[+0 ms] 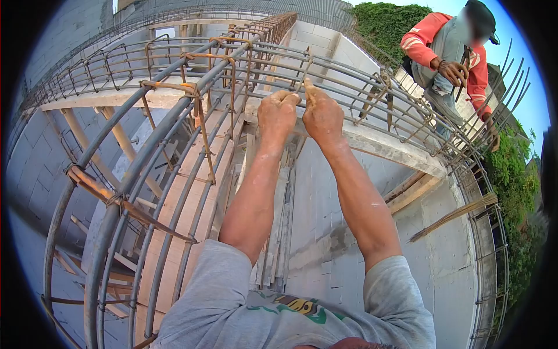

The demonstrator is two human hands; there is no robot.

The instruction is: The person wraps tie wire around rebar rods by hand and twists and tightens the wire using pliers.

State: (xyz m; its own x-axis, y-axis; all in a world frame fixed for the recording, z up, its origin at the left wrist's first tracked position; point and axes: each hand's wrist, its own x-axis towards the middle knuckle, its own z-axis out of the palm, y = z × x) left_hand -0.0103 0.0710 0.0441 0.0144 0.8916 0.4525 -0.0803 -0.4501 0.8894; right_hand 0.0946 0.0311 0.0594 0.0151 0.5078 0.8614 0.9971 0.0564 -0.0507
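My left hand (278, 115) and my right hand (323, 116) are raised side by side at a rebar cage (343, 78), both with curled fingers. A thin steel stirrup (306, 65) rises between them. Both hands grip it near its lower visible part, the right thumb or finger pointing up along it. Long horizontal bars of the cage pass just behind and beyond my hands. The lower end of the stirrup is hidden by my fingers.
Another rebar cage (157, 122) with rusty stirrups runs close on my left over plywood formwork (168, 232). A co-worker in a red-sleeved top (427, 38) leans over bars at upper right. A bundle of thin wires (456, 216) sticks out at right, near a block wall (372, 232).
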